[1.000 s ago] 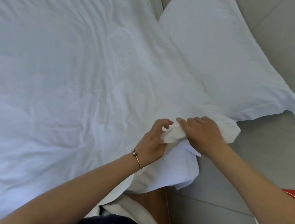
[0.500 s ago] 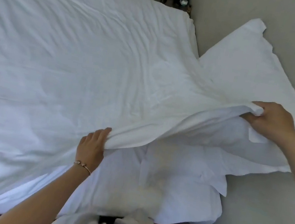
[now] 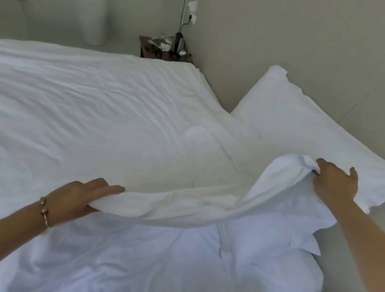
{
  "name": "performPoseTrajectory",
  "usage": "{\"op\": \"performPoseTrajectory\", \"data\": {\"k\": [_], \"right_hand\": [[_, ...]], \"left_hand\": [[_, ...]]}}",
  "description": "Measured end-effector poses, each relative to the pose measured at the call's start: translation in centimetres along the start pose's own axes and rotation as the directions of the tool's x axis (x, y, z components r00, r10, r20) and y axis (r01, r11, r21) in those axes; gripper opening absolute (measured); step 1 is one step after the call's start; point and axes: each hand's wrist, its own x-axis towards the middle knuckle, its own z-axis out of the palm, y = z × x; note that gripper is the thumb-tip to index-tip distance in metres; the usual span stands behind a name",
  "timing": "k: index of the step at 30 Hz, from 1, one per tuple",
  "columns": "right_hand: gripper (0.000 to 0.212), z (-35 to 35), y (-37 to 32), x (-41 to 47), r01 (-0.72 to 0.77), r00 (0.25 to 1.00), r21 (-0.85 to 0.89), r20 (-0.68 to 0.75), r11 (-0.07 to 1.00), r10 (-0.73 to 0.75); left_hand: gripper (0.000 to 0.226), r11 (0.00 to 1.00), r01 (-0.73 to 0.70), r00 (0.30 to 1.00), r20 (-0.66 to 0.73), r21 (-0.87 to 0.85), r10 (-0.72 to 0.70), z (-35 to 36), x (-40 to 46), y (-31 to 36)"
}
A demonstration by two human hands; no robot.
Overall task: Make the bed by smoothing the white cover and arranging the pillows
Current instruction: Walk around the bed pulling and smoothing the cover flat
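My left hand (image 3: 80,195) at 8 o'clock and right hand (image 3: 333,184) at 3 o'clock grasp the raised edge of the white cover (image 3: 107,111); pillow (image 3: 312,128) at 2 o'clock on the floor, cluttered nightstand (image 3: 165,49) at 12.

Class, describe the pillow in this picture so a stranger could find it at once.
Start at the big bed under its white cover. Go to its right side, where the pillow lies off the bed beside the grey wall, just beyond the right hand. It alone is plump and smooth, with a flat flanged border.
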Motion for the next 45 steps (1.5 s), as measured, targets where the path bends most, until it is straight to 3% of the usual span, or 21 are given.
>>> {"op": "performPoseTrajectory", "data": {"k": [2,4,7,10,13,16,18,21,23,25,27,28,30,32,33,35,37,38,41,45], "right_hand": [[0.012,-1.2,-1.6,0.0,0.017,1.000,0.063,-0.019,0.998,-0.016],[0.025,-3.0,-3.3,0.3,0.115,0.992,0.044,0.052,0.992,-0.117],[0.052,-5.1,-5.6,1.6,0.298,0.945,-0.108,0.176,0.948,-0.277],[0.055,-5.7,-8.1,4.6,0.424,0.904,-0.214,0.164,0.880,-0.396],[0.046,-6.5,-12.0,10.7,0.500,0.862,-0.306,0.090,0.810,-0.498],[0.040,-6.7,-18.4,19.8,0.561,0.790,-0.398,-0.006,0.726,-0.613],[0.042,-6.3,-23.8,27.2,0.528,0.782,-0.509,-0.022,0.680,-0.623],[0.033,-3.7,-32.6,37.6,0.458,0.796,-0.600,-0.050,0.655,-0.603],[0.039,0.8,-37.9,43.2,0.396,0.835,-0.568,-0.103,0.721,-0.540],[0.060,7.3,-42.1,45.9,0.373,0.879,-0.422,-0.124,0.826,-0.460],[0.078,14.3,-45.6,46.2,0.429,0.894,-0.079,-0.110,0.900,-0.435],[0.080,17.2,-46.5,45.3,0.459,0.888,0.097,-0.065,0.883,-0.455],[0.079,23.2,-47.6,43.9,0.471,0.832,0.320,0.150,0.822,-0.535],[0.085,27.9,-46.7,42.6,0.475,0.744,0.323,0.350,0.819,-0.569],[0.087,30.0,-46.0,42.3,0.477,0.733,0.294,0.386,0.828,-0.559],[0.089,33.2,-45.0,42.0,0.457,0.755,0.240,0.406,0.857,-0.516],[0.090,34.7,-45.4,41.9,0.451,0.766,0.219,0.403,0.865,-0.501],[0.089,35.2,-45.7,41.8,0.462,0.766,0.205,0.399,0.863,-0.505],[0.089,36.6,-46.5,41.1,0.465,0.781,0.188,0.373,0.865,-0.501],[0.089,38.3,-47.2,40.9,0.465,0.784,0.138,0.394,0.874,-0.480]], "left_hand": [[0.056,0.997,-0.077,0.997,0.026,-0.007,0.077,-2.2,0.8,-1.8],[0.064,0.996,-0.044,0.999,-0.015,-0.082,0.043,-3.1,0.9,-3.9],[0.060,0.966,0.099,0.989,-0.086,-0.237,-0.123,-3.7,0.1,-6.4],[0.042,0.896,0.293,0.946,-0.038,-0.333,-0.323,-3.7,0.0,-9.3],[0.032,0.836,0.459,0.879,0.017,-0.300,-0.476,-5.3,2.8,-12.8],[0.032,0.819,0.548,0.827,-0.037,-0.170,-0.560,-8.3,8.5,-18.8],[0.028,0.796,0.602,0.789,-0.108,-0.058,-0.604,-10.3,13.8,-24.7],[0.044,0.772,0.634,0.764,-0.200,0.051,-0.614,-11.9,22.7,-33.6],[0.047,0.711,0.674,0.738,-0.198,0.198,-0.645,-10.5,28.2,-38.8],[0.051,0.635,0.718,0.691,-0.181,0.285,-0.700,-5.5,32.8,-42.9],[0.058,0.593,0.766,0.636,-0.163,0.247,-0.754,2.6,38.0,-44.4],[0.063,0.598,0.780,0.624,-0.143,0.185,-0.768,6.8,40.5,-43.5],[0.073,0.616,0.788,0.616,-0.023,0.023,-0.787,14.4,45.8,-40.0],[0.081,0.641,0.768,0.635,0.127,0.006,-0.762,20.1,49.4,-36.5],[0.083,0.643,0.763,0.624,0.185,0.067,-0.760,22.4,50.1,-35.4],[0.087,0.581,0.788,0.525,0.270,0.204,-0.807,25.9,49.7,-34.7],[0.088,0.469,0.846,0.401,0.278,0.253,-0.873,27.9,48.1,-34.7],[0.087,0.442,0.857,0.377,0.263,0.265,-0.888,28.5,47.3,-34.6],[0.086,0.432,0.856,0.408,0.141,0.284,-0.902,28.9,44.9,-34.5],[0.087,0.473,0.825,0.444,0.162,0.308,-0.881,29.6,42.8,-36.6]]}}
